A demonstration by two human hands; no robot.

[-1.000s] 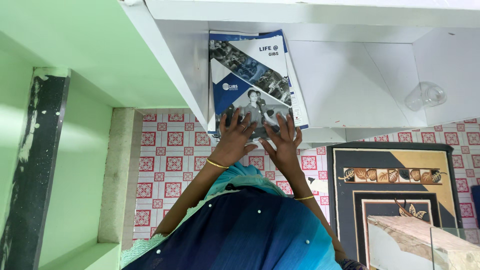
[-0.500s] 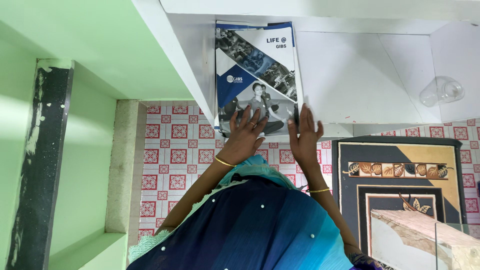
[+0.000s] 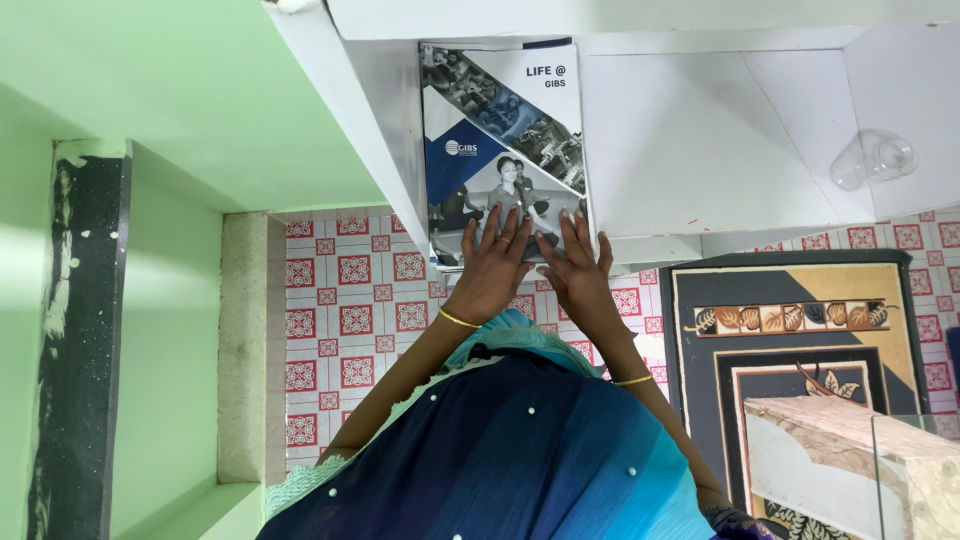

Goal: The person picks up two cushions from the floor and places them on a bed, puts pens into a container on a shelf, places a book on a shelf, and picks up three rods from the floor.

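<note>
- Glossy blue-and-white brochures point(image 3: 503, 140) lay stacked on the white shelf point(image 3: 700, 160), against its left wall, long axis running away from me.
- I had my left hand point(image 3: 492, 268) and right hand point(image 3: 575, 275) flat, fingers spread, on the near end, equally close.
- Clear plastic cup point(image 3: 872, 160) lay well apart.

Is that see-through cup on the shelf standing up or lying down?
Lying down. The clear plastic cup rests on its side on the white shelf, far from both hands.

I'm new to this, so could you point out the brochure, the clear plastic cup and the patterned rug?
brochure point(image 3: 505, 120), head view, middle of its cover.
clear plastic cup point(image 3: 872, 160), head view, its side wall.
patterned rug point(image 3: 790, 315), head view, its leaf border band.
</note>
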